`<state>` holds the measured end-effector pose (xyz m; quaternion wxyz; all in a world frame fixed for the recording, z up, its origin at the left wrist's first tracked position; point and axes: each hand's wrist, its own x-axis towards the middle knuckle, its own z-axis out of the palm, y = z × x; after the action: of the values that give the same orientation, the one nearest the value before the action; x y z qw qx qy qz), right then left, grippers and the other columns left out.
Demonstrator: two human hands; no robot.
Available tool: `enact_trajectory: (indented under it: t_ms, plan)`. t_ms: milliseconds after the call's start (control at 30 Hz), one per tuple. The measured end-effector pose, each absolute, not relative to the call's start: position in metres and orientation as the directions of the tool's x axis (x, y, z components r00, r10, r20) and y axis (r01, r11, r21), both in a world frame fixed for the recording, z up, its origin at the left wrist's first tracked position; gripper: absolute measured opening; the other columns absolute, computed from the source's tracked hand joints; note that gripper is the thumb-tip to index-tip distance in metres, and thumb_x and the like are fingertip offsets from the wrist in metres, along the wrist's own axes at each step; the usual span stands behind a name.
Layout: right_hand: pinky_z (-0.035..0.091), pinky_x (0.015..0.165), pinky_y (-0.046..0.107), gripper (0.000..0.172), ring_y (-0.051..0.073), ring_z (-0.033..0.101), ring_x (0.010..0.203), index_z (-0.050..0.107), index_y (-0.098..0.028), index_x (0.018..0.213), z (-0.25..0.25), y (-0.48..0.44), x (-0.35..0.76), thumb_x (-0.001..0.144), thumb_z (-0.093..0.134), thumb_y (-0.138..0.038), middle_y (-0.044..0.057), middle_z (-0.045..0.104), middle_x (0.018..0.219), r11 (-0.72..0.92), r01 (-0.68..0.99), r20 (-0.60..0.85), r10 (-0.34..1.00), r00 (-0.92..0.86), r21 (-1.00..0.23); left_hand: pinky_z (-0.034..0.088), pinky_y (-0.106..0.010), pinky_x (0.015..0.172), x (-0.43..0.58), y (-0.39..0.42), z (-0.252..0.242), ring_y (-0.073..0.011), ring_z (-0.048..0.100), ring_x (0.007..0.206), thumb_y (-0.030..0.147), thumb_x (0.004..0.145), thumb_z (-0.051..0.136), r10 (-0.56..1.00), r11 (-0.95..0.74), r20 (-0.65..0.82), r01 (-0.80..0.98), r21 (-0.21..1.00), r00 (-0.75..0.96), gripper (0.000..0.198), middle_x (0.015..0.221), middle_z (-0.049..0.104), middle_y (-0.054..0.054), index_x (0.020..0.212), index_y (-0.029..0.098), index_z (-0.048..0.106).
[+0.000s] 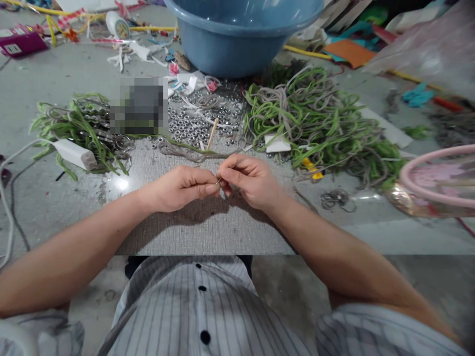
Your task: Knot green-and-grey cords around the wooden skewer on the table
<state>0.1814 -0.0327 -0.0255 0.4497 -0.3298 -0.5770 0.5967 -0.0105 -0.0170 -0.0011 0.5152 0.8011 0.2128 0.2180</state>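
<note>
My left hand [185,187] and my right hand [249,179] meet over a grey textured board [200,232], fingertips pinched together on a small metal piece [218,181] too tiny to name. A grey-green cord [185,148] lies on the board just beyond the hands. Behind it a heap of small metal nuts [193,123] is spread out, with a thin wooden stick [212,133] lying on it. A big tangle of green and grey cords [315,123] sits to the right, and a smaller tangle [81,126] to the left.
A blue plastic basin [241,34] stands at the back centre. A white adapter with cable [74,154] lies at the left. A pink-rimmed container [438,180] is at the right edge. Scraps, yellow cords and orange paper [351,52] litter the far floor.
</note>
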Motion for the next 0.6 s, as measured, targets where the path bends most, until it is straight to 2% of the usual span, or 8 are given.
enact_trajectory:
  t_ms: [167,333,467,600]
  plan:
    - [0.045,0.046,0.02,0.031,0.006,0.054,0.048,0.064,-0.018,0.071,-0.0285,-0.0293,0.1843,0.077,0.073,-0.047,-0.005,0.06,0.063,0.046,-0.14,0.099,0.911,-0.401,-0.989,0.04,-0.016,0.057,-0.0099,-0.0172,-0.0023,-0.0069,0.046,0.057,0.032,0.093,0.051,0.58,-0.342,0.1,0.13,0.931,0.808,0.026,0.062,0.051,0.003,0.078,0.014,0.061]
    - [0.049,0.056,0.022,0.027,0.008,0.058,0.056,0.067,-0.02,0.077,-0.0305,-0.0274,0.185,0.079,0.072,-0.046,-0.004,0.064,0.066,0.043,-0.143,0.1,0.901,-0.423,-0.989,0.038,-0.015,0.046,-0.0096,-0.0159,-0.0077,-0.0041,0.045,0.046,0.032,0.09,0.053,0.639,-0.225,0.003,0.184,0.957,0.769,0.024,0.062,0.056,0.003,0.079,0.013,0.063]
    - [0.049,0.06,0.023,0.024,0.009,0.057,0.061,0.066,-0.021,0.077,-0.0319,-0.0277,0.1849,0.082,0.069,-0.044,-0.003,0.063,0.067,0.078,-0.144,0.132,0.898,-0.419,-0.987,0.044,-0.017,0.048,-0.0093,-0.0162,-0.0092,-0.0058,0.052,0.05,0.039,0.086,0.061,0.682,-0.096,-0.076,0.191,0.977,0.728,0.028,0.071,0.066,-0.002,0.081,0.012,0.066]
    - [0.049,0.061,0.023,0.024,0.009,0.058,0.061,0.064,-0.021,0.077,-0.0335,-0.0283,0.1859,0.084,0.067,-0.043,-0.004,0.062,0.066,0.097,-0.148,0.151,0.894,-0.422,-0.984,0.047,-0.017,0.049,-0.0069,-0.0178,-0.0088,-0.0061,0.054,0.051,0.042,0.081,0.068,0.711,0.002,-0.084,0.118,0.993,0.699,0.03,0.071,0.068,-0.002,0.08,0.012,0.069]
